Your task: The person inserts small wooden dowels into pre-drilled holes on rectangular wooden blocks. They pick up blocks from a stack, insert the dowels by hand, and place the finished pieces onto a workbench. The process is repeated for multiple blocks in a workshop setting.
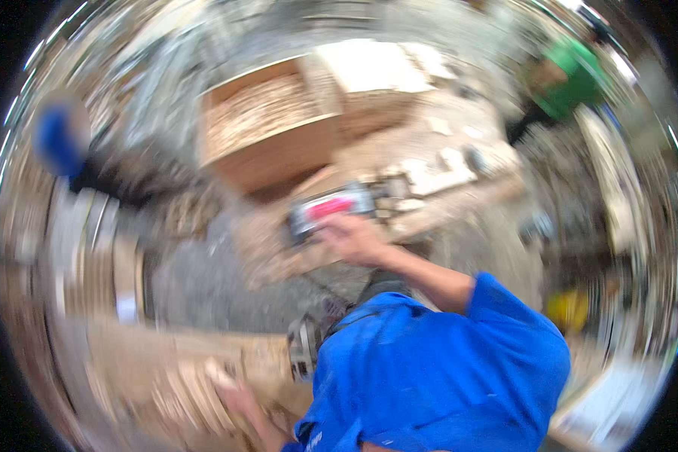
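At the lower left my left hand (238,398) closes on the end of a pale wooden piece (217,374). Beside it, a row of similar wooden strips (188,399) lies on a wooden surface. My right hand (356,241) reaches forward over the near edge of a worktable, its fingers apart and nothing visible in them. Just beyond its fingertips is a dark-edged grey case or tray (363,197) with a bright pinkish-red thing (331,207) on it. Motion blur hides the fine details, including whether the right fingers touch it.
A large open wooden box (275,151) full of small wooden pieces stands ahead on the worktable (474,197). Pale blocks (437,173) lie to its right. A person in blue (60,139) is at the far left, another in green (569,79) at the far right.
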`<state>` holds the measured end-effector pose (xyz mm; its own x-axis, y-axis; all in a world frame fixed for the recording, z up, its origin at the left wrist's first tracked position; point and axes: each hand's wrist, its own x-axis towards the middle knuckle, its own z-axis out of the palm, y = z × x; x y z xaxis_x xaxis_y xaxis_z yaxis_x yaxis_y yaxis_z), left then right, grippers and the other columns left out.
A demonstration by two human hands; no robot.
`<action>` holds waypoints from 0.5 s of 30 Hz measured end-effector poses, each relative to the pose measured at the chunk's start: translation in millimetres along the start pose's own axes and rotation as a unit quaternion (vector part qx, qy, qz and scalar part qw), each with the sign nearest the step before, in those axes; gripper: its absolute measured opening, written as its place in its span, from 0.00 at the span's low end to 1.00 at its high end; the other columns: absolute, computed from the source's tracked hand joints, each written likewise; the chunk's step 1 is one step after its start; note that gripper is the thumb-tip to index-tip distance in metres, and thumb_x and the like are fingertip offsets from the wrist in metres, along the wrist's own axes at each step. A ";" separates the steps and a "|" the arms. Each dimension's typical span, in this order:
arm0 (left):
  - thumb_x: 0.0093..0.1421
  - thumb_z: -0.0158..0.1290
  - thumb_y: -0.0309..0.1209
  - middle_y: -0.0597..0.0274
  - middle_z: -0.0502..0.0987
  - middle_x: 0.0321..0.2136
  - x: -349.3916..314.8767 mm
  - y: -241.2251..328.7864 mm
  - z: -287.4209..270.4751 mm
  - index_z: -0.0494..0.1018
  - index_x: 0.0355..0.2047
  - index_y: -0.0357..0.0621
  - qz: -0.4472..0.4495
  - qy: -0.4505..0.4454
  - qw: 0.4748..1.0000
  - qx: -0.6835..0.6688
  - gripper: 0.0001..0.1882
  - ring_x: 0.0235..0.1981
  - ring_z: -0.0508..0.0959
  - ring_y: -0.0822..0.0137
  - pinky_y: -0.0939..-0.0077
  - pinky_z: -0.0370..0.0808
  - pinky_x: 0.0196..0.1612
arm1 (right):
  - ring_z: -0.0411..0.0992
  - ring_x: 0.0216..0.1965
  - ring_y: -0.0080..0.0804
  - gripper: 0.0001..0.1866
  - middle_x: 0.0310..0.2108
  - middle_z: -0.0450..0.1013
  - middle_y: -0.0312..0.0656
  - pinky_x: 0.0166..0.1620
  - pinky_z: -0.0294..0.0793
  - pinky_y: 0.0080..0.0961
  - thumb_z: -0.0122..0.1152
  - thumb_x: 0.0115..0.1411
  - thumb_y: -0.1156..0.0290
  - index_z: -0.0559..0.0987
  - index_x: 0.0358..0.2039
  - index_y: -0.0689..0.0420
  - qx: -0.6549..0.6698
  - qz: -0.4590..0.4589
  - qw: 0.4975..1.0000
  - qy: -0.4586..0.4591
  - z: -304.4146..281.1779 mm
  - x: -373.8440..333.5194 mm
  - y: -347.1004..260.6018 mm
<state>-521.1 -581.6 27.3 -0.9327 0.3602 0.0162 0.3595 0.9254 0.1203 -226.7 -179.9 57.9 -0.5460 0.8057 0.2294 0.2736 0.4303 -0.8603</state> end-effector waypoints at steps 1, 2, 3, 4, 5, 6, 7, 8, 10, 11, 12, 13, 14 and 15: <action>0.63 0.64 0.36 0.24 0.68 0.69 1.9 2.0 -6.1 0.58 0.76 0.29 0.057 0.054 0.994 0.070 0.46 0.70 0.71 0.34 0.46 0.70 0.73 | 0.83 0.43 0.51 0.11 0.39 0.83 0.48 0.48 0.82 0.46 0.68 0.68 0.64 0.85 0.45 0.56 -0.002 -0.082 0.997 0.015 2.5 6.7 -2.8; 0.64 0.64 0.37 0.25 0.69 0.68 8.2 6.7 -6.4 0.59 0.76 0.30 0.086 0.099 0.986 0.102 0.45 0.68 0.72 0.34 0.46 0.71 0.72 | 0.82 0.42 0.53 0.10 0.39 0.82 0.51 0.47 0.81 0.47 0.67 0.68 0.65 0.84 0.44 0.56 0.038 -0.080 0.996 0.025 -2.8 10.0 -13.2; 0.65 0.64 0.38 0.25 0.70 0.67 6.1 12.0 -3.9 0.59 0.75 0.30 0.098 0.121 0.982 0.110 0.44 0.67 0.73 0.34 0.46 0.72 0.70 | 0.82 0.42 0.52 0.09 0.39 0.82 0.51 0.47 0.81 0.45 0.66 0.68 0.67 0.84 0.44 0.57 0.040 -0.063 0.997 0.024 -2.2 -2.0 -17.2; 0.65 0.63 0.39 0.26 0.71 0.66 11.8 21.9 -2.6 0.60 0.74 0.30 0.111 0.148 0.977 0.106 0.43 0.65 0.74 0.35 0.46 0.73 0.68 | 0.82 0.42 0.51 0.07 0.39 0.82 0.51 0.47 0.81 0.43 0.65 0.69 0.70 0.84 0.43 0.59 0.045 -0.058 0.997 0.023 -3.2 -4.9 -20.2; 0.66 0.63 0.40 0.26 0.72 0.65 15.9 33.5 -0.4 0.61 0.73 0.30 0.120 0.173 0.973 0.095 0.42 0.64 0.75 0.35 0.46 0.73 0.67 | 0.82 0.41 0.51 0.07 0.38 0.82 0.50 0.46 0.81 0.44 0.65 0.69 0.70 0.83 0.42 0.59 0.055 -0.059 0.996 0.035 -7.3 -11.3 -20.0; 0.67 0.63 0.40 0.27 0.73 0.64 19.8 40.8 -2.7 0.62 0.73 0.30 0.133 0.195 0.968 0.081 0.41 0.63 0.76 0.35 0.47 0.74 0.65 | 0.82 0.41 0.51 0.07 0.37 0.81 0.50 0.45 0.81 0.44 0.64 0.69 0.70 0.83 0.42 0.59 0.066 -0.064 0.995 0.042 -9.4 -14.7 -19.8; 0.68 0.62 0.41 0.28 0.74 0.64 26.9 57.2 4.4 0.63 0.72 0.30 0.157 0.205 0.965 0.052 0.40 0.61 0.77 0.35 0.47 0.75 0.63 | 0.82 0.41 0.50 0.07 0.37 0.82 0.50 0.45 0.80 0.43 0.64 0.69 0.70 0.83 0.42 0.59 0.070 -0.050 0.995 0.051 -12.7 -21.0 -16.4; 0.68 0.62 0.42 0.28 0.75 0.63 29.1 63.9 2.1 0.64 0.71 0.30 0.169 0.218 0.961 0.034 0.39 0.60 0.78 0.35 0.47 0.76 0.62 | 0.83 0.41 0.50 0.07 0.37 0.82 0.50 0.45 0.80 0.43 0.64 0.69 0.70 0.82 0.42 0.60 0.085 -0.033 0.995 0.049 -11.8 -27.4 -12.0; 0.70 0.61 0.44 0.29 0.76 0.61 37.6 80.7 -8.8 0.66 0.70 0.31 0.199 0.229 0.953 -0.003 0.37 0.57 0.80 0.36 0.47 0.78 0.58 | 0.83 0.41 0.49 0.07 0.37 0.82 0.50 0.45 0.80 0.42 0.64 0.70 0.70 0.82 0.43 0.60 0.120 -0.008 0.992 0.039 -10.7 -34.9 -5.7; 0.70 0.61 0.45 0.30 0.77 0.60 38.8 94.9 -16.8 0.67 0.69 0.31 0.215 0.226 0.950 -0.030 0.36 0.56 0.80 0.36 0.47 0.79 0.57 | 0.83 0.41 0.48 0.08 0.37 0.82 0.50 0.45 0.81 0.41 0.63 0.71 0.70 0.82 0.44 0.60 0.117 -0.008 0.992 0.035 -9.9 -39.4 -3.1; 0.71 0.61 0.45 0.31 0.78 0.59 39.9 111.9 -23.5 0.68 0.68 0.31 0.232 0.215 0.947 -0.056 0.36 0.54 0.81 0.36 0.47 0.80 0.55 | 0.83 0.40 0.45 0.08 0.37 0.82 0.49 0.45 0.81 0.40 0.64 0.71 0.69 0.82 0.43 0.60 0.133 -0.009 0.991 0.026 -6.9 -39.1 -1.1; 0.72 0.61 0.46 0.31 0.79 0.58 38.1 133.2 -36.8 0.69 0.68 0.31 0.251 0.201 0.943 -0.084 0.35 0.53 0.82 0.37 0.47 0.81 0.53 | 0.83 0.40 0.43 0.09 0.36 0.82 0.49 0.45 0.81 0.40 0.64 0.71 0.68 0.82 0.43 0.61 0.152 -0.002 0.988 0.002 -4.8 -38.3 -1.1; 0.73 0.60 0.47 0.32 0.80 0.57 37.0 156.6 -47.9 0.70 0.67 0.31 0.273 0.165 0.940 -0.119 0.34 0.51 0.83 0.37 0.47 0.81 0.52 | 0.83 0.40 0.41 0.10 0.36 0.82 0.48 0.45 0.81 0.40 0.65 0.71 0.68 0.82 0.44 0.61 0.170 0.004 0.985 -0.023 -4.1 -36.0 -2.9; 0.73 0.60 0.48 0.32 0.81 0.56 36.5 179.2 -55.0 0.71 0.66 0.32 0.292 0.116 0.935 -0.166 0.34 0.50 0.84 0.37 0.47 0.82 0.50 | 0.83 0.40 0.43 0.12 0.37 0.82 0.49 0.45 0.80 0.41 0.64 0.72 0.64 0.81 0.46 0.61 0.185 0.010 0.982 -0.039 -3.6 -33.8 -4.7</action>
<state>-492.2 -409.1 104.1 -0.5746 0.7217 0.3859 0.8169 0.4774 0.3237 -206.7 -207.7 55.7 -0.6059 0.7730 0.1879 -0.0143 0.2256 -0.9741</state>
